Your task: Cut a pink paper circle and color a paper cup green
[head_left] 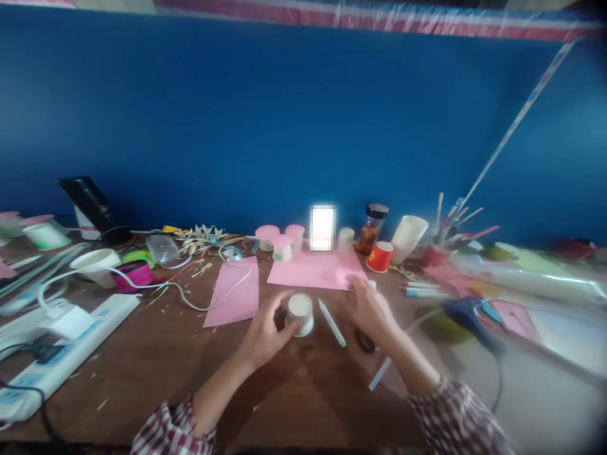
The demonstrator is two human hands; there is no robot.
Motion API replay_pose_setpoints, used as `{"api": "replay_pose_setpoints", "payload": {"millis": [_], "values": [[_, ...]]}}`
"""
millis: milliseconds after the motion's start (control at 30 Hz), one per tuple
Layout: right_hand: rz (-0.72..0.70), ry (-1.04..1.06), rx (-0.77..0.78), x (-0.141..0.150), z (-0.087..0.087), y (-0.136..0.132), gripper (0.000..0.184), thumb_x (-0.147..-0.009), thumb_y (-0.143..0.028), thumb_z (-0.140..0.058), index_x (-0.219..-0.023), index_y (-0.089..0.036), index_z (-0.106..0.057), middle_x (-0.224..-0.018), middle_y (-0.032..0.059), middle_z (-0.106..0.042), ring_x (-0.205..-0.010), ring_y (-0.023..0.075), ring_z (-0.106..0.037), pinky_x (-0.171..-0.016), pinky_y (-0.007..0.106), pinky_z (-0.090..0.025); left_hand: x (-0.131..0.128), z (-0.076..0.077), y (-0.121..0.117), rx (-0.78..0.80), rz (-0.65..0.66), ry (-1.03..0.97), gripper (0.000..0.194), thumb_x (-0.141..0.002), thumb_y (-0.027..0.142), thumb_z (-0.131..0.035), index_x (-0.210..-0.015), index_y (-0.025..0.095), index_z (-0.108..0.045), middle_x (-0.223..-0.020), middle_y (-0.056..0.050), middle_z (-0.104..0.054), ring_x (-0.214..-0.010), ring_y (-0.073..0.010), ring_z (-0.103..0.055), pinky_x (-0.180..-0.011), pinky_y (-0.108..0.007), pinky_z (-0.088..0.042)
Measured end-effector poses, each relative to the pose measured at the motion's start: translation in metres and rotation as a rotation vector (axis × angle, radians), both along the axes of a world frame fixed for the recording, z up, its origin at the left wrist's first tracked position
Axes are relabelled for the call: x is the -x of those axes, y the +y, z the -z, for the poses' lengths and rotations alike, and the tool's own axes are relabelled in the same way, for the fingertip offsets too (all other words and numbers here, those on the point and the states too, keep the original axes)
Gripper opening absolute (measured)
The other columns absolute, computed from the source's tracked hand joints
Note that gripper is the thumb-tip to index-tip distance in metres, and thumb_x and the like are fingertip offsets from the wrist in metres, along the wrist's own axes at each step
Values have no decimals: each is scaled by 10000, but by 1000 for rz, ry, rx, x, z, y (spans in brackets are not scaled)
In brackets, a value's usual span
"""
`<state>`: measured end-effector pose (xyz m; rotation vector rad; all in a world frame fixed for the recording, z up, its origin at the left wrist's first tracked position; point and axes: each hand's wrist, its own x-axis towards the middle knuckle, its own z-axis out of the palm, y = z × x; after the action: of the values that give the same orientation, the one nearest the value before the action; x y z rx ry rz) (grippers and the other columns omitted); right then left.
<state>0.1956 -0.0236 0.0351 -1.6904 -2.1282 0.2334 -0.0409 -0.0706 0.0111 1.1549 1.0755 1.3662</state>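
Note:
My left hand (266, 332) curls round a small white paper cup (300, 311) that stands upside down on the brown table, thumb in front and fingers at the far side. A white marker with a green end (332, 323) lies just right of the cup. My right hand (374, 309) hovers near the front edge of a pink paper sheet (303, 270), thumb and fingers apart and nothing visible between them. Behind that hand a small white object (371, 285) partly shows. A dark ring-shaped object (365, 342) lies below it, partly covered.
Cups with pink discs on top (282, 248) stand behind the sheet, near a glaring bright panel (322, 227). Right are a red cup (380, 256), a lidded jar (372, 229) and a blue glue gun (474, 322). A power strip (71, 360) with cables lies left.

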Motion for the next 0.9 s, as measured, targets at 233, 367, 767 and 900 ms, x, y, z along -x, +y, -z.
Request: {"api": "replay_pose_setpoints", "payload": {"millis": [233, 367, 767, 900], "values": [[303, -135, 140, -49, 11, 26, 385, -813, -345, -625, -1067, -73, -529, -930, 196, -654, -897, 319, -653, -715, 357, -454, 0, -7, -4, 51, -57, -146, 467, -598, -34, -733, -1018, 163, -676, -1195, -117, -636, -1250, -237, -491, -1042, -256, -384], [295, -84, 175, -58, 21, 31, 251, -802, -266, -620, -985, -104, -565, -926, 166, -663, -895, 290, -656, -723, 331, -450, -1, -12, -6, 19, -109, -103, 433, -604, -16, -742, -980, 192, -687, -1137, -76, -665, -1259, -223, -480, -1031, -245, -400], [-477, 649, 496, -22, -31, -43, 323, -884, -429, -527, -1017, -155, -633, -806, 37, -657, -691, 158, -619, -589, 245, -500, -31, -63, -32, -152, 168, -9, 598, -664, 65, -728, -1229, 209, -596, -1320, -116, -537, -1202, -297, -496, -968, -346, -435], [-637, 559, 527, -11, -50, -78, 279, -920, -330, -500, -1143, -239, -641, -897, 27, -694, -839, 175, -652, -733, 271, -554, -30, -75, -49, -274, 509, 476, 387, -799, 193, -630, -1184, 230, -633, -1136, -126, -638, -1025, -301, -595, -928, -406, -426]]}}
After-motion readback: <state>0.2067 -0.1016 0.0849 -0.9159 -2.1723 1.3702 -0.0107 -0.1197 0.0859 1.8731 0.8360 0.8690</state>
